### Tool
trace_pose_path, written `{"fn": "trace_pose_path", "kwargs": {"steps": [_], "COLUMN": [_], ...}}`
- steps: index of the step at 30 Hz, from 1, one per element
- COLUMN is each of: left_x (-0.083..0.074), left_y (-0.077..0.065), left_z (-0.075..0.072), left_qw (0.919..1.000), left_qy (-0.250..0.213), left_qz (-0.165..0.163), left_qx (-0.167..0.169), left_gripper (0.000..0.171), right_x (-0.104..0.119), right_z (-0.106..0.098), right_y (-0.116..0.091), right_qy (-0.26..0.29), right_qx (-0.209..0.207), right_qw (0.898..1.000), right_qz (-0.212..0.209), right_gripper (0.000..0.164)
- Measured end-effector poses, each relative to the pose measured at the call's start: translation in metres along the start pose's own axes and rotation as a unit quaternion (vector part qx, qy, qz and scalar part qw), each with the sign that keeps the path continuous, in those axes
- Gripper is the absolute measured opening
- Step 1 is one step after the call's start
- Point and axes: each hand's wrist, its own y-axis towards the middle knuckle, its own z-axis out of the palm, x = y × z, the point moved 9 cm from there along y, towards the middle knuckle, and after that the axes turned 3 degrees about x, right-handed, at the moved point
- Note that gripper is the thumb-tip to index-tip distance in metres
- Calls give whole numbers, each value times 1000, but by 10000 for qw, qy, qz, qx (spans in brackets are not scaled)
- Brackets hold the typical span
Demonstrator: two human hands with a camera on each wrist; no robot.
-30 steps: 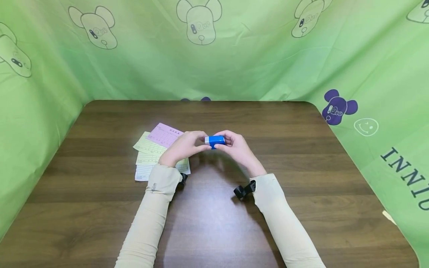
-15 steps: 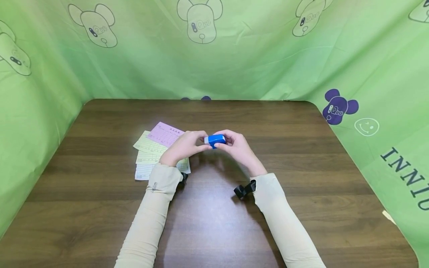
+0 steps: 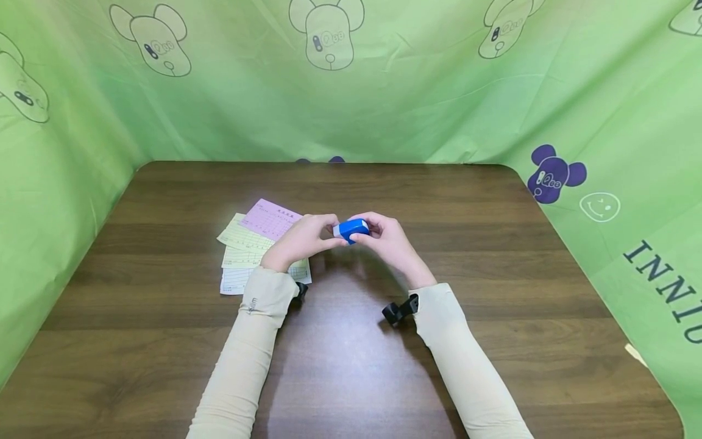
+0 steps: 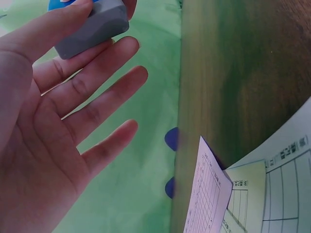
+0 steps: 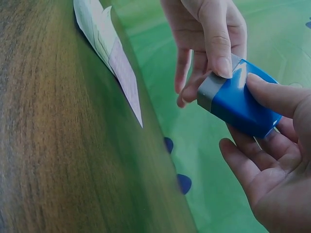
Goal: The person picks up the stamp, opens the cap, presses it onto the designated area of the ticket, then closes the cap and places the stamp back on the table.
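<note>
Between both hands, held above the table, is a small glossy blue stamp (image 3: 353, 228) with a grey cap (image 5: 216, 88) on its left end. My right hand (image 3: 393, 244) grips the blue body, thumb on the near face and fingers behind. From the other side my left hand (image 3: 300, 241) pinches the grey end between thumb and index finger, its thumb reaching the blue edge in the right wrist view. In the left wrist view the other fingers (image 4: 104, 114) of this hand are spread out away from the stamp.
Several printed paper slips lie fanned under and beside the left forearm: a pink slip (image 3: 269, 219) on top, a yellow-green slip (image 3: 238, 235) and a white slip (image 3: 233, 282). The brown wooden table (image 3: 493, 256) is bounded by a green curtain (image 3: 411, 97).
The stamp has tilted slightly, its right end rising in the head view. Both hands keep their hold and stay nearly in place.
</note>
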Motion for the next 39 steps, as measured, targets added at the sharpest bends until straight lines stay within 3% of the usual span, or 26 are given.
{"fn": "trace_pose_path", "kwargs": {"steps": [14,39], "left_x": [0,2], "left_y": [0,1], "left_z": [0,2], "left_qw": [9999,10000], "left_qy": [121,-64], "left_qz": [72,-16], "left_qx": [-80,42], "left_gripper": [25,24], "right_x": [1,2], "right_z": [-1,-4], "right_y": [-1,-1], "right_qy": [34,-173], "right_qx": [-12,62], "right_qw": [10000,9998], "right_qz": [-31,95], "right_gripper": [30,32]}}
